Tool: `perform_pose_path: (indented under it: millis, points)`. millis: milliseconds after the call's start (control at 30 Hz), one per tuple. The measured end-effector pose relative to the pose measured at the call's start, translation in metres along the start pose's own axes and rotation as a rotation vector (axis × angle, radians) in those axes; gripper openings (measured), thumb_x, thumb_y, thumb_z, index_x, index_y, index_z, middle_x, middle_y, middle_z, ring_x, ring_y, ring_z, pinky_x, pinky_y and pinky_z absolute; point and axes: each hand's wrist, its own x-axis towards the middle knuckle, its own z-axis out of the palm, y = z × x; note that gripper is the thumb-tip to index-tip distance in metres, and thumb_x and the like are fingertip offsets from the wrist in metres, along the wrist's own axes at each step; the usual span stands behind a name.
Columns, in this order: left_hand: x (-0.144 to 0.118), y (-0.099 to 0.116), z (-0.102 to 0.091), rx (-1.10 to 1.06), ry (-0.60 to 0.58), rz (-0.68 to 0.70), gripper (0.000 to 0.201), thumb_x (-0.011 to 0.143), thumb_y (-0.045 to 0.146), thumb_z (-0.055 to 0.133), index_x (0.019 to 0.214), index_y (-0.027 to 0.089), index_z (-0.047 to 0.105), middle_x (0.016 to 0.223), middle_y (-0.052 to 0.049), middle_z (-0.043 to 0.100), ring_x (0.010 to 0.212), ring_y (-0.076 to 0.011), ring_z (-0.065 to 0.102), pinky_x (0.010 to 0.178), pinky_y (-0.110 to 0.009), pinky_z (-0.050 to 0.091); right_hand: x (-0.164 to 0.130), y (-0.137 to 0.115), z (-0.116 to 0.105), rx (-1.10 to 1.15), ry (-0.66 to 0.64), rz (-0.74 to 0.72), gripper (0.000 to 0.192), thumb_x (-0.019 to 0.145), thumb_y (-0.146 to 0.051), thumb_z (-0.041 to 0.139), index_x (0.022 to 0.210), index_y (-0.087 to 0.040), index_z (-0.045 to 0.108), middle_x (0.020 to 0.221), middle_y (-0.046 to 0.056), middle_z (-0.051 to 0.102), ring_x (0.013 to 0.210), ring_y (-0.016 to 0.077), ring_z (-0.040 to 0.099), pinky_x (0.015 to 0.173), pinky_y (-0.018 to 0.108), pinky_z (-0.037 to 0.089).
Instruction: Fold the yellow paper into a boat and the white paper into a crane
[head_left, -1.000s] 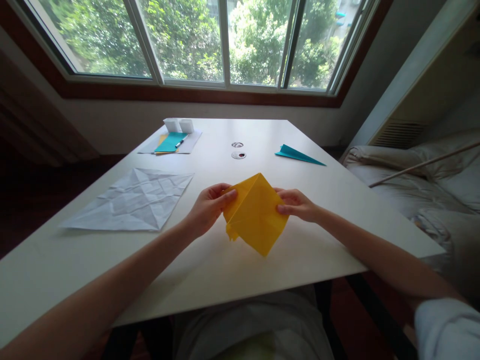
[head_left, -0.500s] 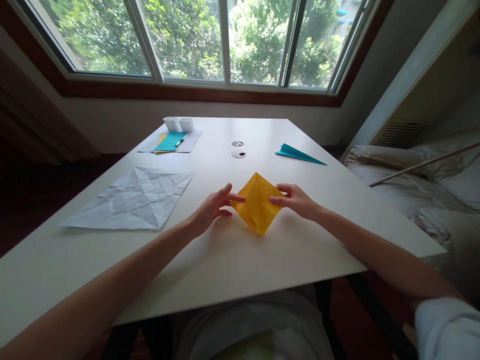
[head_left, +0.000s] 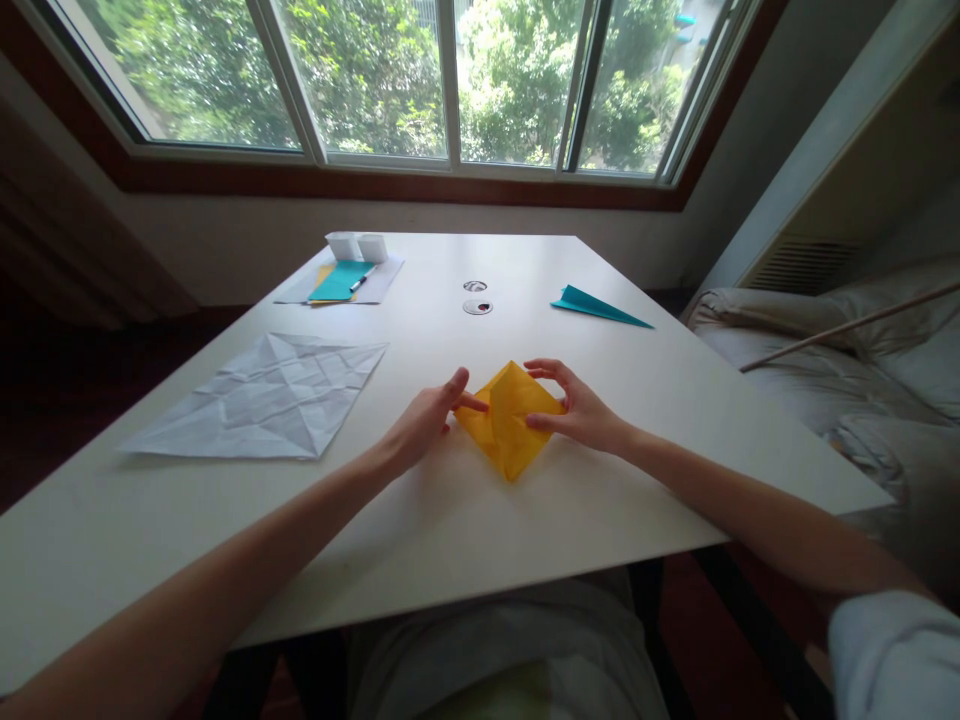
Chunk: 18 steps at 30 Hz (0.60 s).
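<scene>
The folded yellow paper (head_left: 508,430) lay flat on the white surface (head_left: 465,540), a diamond with one corner toward you, nearer you than the two small round discs (head_left: 477,300). Your left hand (head_left: 420,425) was spread, its fingertips (head_left: 471,403) resting on the paper's left corner, thumb lifted clear. Your right hand (head_left: 574,405) was arched over the right corner, fingers open and pressing down on the top layer rather than pinching it.

With the paper pinned from both sides like that, you were well placed to flatten it. To do that step well, you needed the layers squared up first, corners meeting. Light pressure would have come first; hard creasing was better left until the edges agreed. I judged a slipped lower layer the main risk, since the left edge looked slightly loose.

To the left of the yellow paper lay a creased white sheet (head_left: 262,395), unfolded and flat. Beyond that sheet, at the surface's far edge, sat a teal sheet (head_left: 341,281) with a pen (head_left: 359,285) and two small white boxes (head_left: 358,246). To the right of the discs lay a teal paper plane (head_left: 598,307).
</scene>
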Motion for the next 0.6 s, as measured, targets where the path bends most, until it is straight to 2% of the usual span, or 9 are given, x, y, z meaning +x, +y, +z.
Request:
perform_pose_path:
  millis: [100,167,267,333,433,533,600]
  points:
    - [-0.001,-0.001,0.0,0.074,0.083,0.147,0.056,0.077,0.066,0.043,0.077,0.018,0.072,0.103,-0.009,0.064,0.099,-0.0267,0.054,0.075,-0.031,0.043,-0.001,-0.001,0.001,-0.07,-0.006,-0.045,0.042,0.069,-0.037,0.07,0.107,-0.026,0.057,0.125,0.007,0.046,0.109,0.0228,0.053,0.079,0.033,0.056]
    - [-0.004,0.0,0.003,0.092,0.077,0.228,0.048,0.078,0.06,0.048,0.086,0.018,0.07,0.102,-0.008,0.064,0.099,-0.0253,0.055,0.082,-0.032,0.042,-0.001,-0.002,0.001,-0.113,-0.002,-0.068,0.034,0.069,-0.037,0.07,0.1,-0.025,0.061,0.125,0.007,0.046,0.114,0.0239,0.049,0.083,0.034,0.054]
    - [-0.01,0.003,0.008,-0.007,-0.038,0.24,0.043,0.08,0.05,0.053,0.108,0.018,0.059,0.09,-0.006,0.065,0.086,-0.021,0.059,0.075,-0.03,0.046,-0.003,-0.003,0.002,-0.179,-0.012,-0.086,0.032,0.07,-0.037,0.07,0.099,-0.025,0.063,0.125,0.007,0.047,0.116,0.0231,0.048,0.086,0.036,0.051]
    - [-0.012,0.003,0.01,-0.072,-0.078,0.235,0.043,0.079,0.043,0.056,0.114,0.018,0.052,0.08,-0.003,0.064,0.075,-0.0182,0.06,0.067,-0.028,0.046,-0.003,-0.004,0.002,-0.246,-0.014,-0.098,0.029,0.071,-0.035,0.069,0.098,-0.026,0.064,0.124,0.007,0.048,0.117,0.0223,0.047,0.088,0.036,0.049]
    - [-0.009,0.001,0.009,-0.021,-0.073,0.237,0.035,0.079,0.033,0.056,0.11,0.018,0.052,0.074,-0.002,0.063,0.069,-0.0164,0.058,0.061,-0.026,0.045,-0.003,-0.005,0.0,-0.382,0.005,-0.135,0.024,0.073,-0.031,0.066,0.097,-0.026,0.064,0.125,0.007,0.049,0.116,0.0219,0.048,0.092,0.038,0.045]
    - [-0.003,-0.006,0.004,0.23,-0.041,0.277,0.02,0.078,0.026,0.052,0.093,0.019,0.062,0.076,-0.003,0.065,0.068,-0.0164,0.056,0.062,-0.027,0.043,-0.001,-0.002,-0.002,-0.529,0.024,-0.169,0.021,0.075,-0.028,0.064,0.095,-0.024,0.065,0.125,0.008,0.048,0.11,0.0217,0.052,0.092,0.038,0.045]
    - [0.001,-0.012,0.001,0.437,-0.044,0.349,0.017,0.076,0.022,0.051,0.084,0.02,0.066,0.081,-0.004,0.065,0.074,-0.0183,0.057,0.069,-0.03,0.044,0.001,0.001,-0.004,-0.596,0.02,-0.182,0.019,0.076,-0.027,0.062,0.095,-0.023,0.066,0.125,0.009,0.048,0.105,0.0213,0.055,0.086,0.037,0.048]
